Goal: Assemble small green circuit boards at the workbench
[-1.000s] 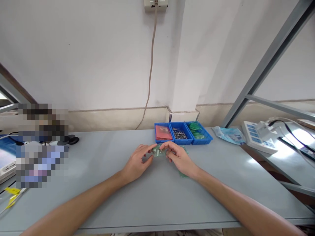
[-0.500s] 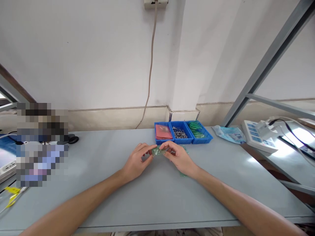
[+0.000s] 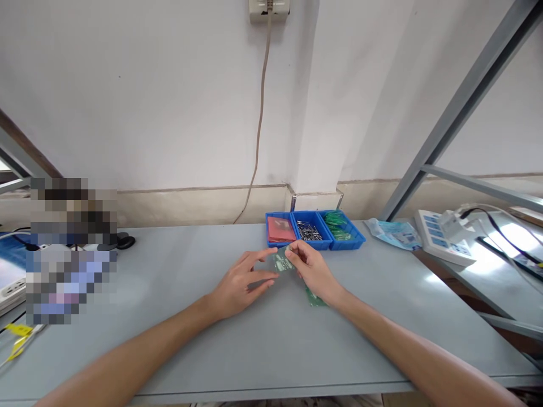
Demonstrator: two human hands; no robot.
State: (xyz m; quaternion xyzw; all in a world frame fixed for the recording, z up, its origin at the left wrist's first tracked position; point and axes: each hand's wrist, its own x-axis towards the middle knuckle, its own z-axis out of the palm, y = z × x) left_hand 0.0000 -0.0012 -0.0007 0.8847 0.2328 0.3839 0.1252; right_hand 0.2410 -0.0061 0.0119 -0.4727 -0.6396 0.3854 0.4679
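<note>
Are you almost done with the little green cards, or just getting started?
Hard to say, but it looks like the middle. One green card lies on the table by the right wrist, maybe already handled. The right hand pinches another card, with the left hand open beside it. The blue bins behind hold red sheets, metal pins and more green pieces.

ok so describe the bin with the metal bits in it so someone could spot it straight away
On the grey worktable, against the white wall's pillar base, three small blue plastic bins stand side by side in a row. Take the middle blue bin, just beyond the right hand. It alone holds loose silvery metal pins; the left bin holds red sheets and the right bin holds green pieces.
</note>
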